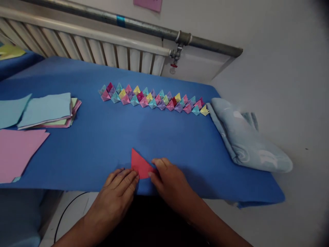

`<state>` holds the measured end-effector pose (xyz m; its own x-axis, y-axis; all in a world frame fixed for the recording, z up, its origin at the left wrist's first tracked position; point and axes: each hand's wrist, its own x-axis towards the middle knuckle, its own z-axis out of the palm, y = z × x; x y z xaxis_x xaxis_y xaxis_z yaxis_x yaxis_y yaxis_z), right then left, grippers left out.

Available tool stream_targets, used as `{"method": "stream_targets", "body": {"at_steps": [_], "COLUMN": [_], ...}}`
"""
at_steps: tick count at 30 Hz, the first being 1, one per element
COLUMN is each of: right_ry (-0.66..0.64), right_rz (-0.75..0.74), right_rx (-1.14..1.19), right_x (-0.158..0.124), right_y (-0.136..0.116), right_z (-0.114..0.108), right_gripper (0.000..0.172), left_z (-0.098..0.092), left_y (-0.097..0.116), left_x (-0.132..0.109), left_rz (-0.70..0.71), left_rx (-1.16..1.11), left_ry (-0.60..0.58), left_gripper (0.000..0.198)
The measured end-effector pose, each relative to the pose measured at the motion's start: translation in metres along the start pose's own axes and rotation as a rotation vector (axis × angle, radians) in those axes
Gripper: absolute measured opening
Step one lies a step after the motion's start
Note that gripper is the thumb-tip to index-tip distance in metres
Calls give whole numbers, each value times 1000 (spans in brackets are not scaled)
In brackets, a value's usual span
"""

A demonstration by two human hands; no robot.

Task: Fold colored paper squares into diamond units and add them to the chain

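Observation:
A red sheet of paper [141, 165], folded into a triangle, lies flat on the blue table cover [108, 140] near its front edge. My left hand [119, 187] rests with outstretched fingers on the paper's lower left side. At the right corner, my right hand [168, 178] has its thumb and bent fingers around the paper's tip, pinching it. Behind the hands, small folded paper pieces [153, 103] in pink, teal, yellow, purple and red stand in long rows.
To the left lie a stack of light blue paper [46, 108] and a pile of pink paper [20, 152]. A folded grey-green blanket [246, 140] sits at the right by the wall. A radiator [102, 51] and pipe [151, 30] run along the back.

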<state>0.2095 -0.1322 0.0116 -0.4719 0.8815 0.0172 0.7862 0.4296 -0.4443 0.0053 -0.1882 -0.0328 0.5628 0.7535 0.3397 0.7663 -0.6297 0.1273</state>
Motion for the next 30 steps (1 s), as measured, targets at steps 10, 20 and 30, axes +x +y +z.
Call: {"method": "stream_targets", "body": {"at_steps": [10, 20, 30], "right_ry": [-173, -19, 19], "right_rz": [130, 136, 219], "right_rx": [241, 476, 737], "right_x": [2, 2, 1], "right_y": [-7, -12, -18], "right_z": [-5, -3, -18], "right_gripper": [9, 12, 6], "left_z": [1, -11, -27], "left_y": [5, 0, 3], "left_x": [0, 8, 32], "left_rz": [-152, -782, -1130], "left_rx": [-107, -660, -1404], "left_ry": [115, 237, 135], "left_gripper": [28, 39, 29]}}
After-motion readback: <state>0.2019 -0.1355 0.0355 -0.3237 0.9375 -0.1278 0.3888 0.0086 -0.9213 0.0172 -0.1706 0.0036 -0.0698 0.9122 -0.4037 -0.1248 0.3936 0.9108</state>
